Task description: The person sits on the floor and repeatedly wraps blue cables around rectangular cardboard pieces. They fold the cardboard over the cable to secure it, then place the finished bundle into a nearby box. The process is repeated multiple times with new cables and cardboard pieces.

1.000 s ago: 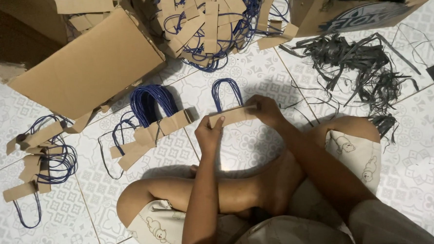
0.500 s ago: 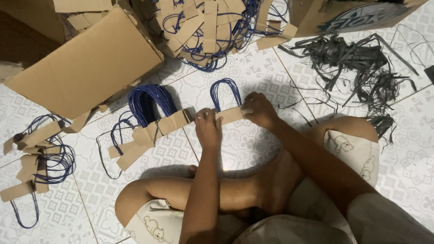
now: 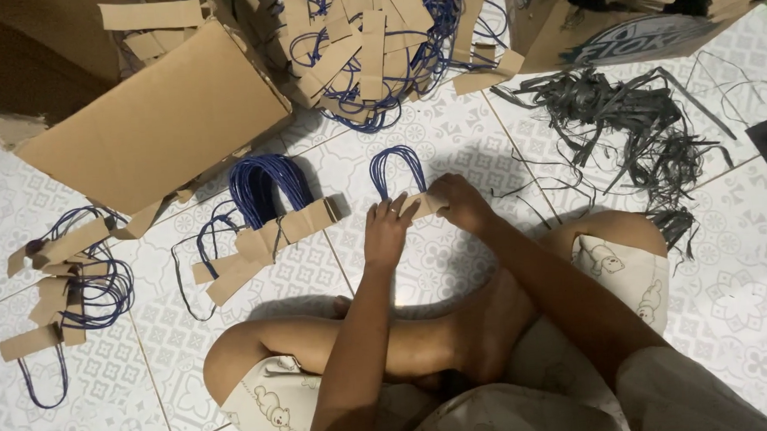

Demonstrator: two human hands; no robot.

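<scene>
I sit cross-legged on a white tiled floor. My left hand [image 3: 388,231] and my right hand [image 3: 456,201] press together on a brown paper strip [image 3: 424,202] with a blue cord loop [image 3: 397,166] rising from it. The hands cover most of the strip. Just left of them lies a neat stack of the same handles [image 3: 267,225], blue loops up, paper strips fanned out below.
A big heap of paper strips and blue cords [image 3: 367,44] lies at the top. A cardboard box [image 3: 151,122] stands at upper left, another box [image 3: 625,20] at upper right. Dark grey shreds [image 3: 647,126] spread at right. Loose handles [image 3: 63,273] lie at far left.
Both hands have drawn closer together over the paper strip, so less of it shows. The strip and its loop stay at the same spot on the floor.
</scene>
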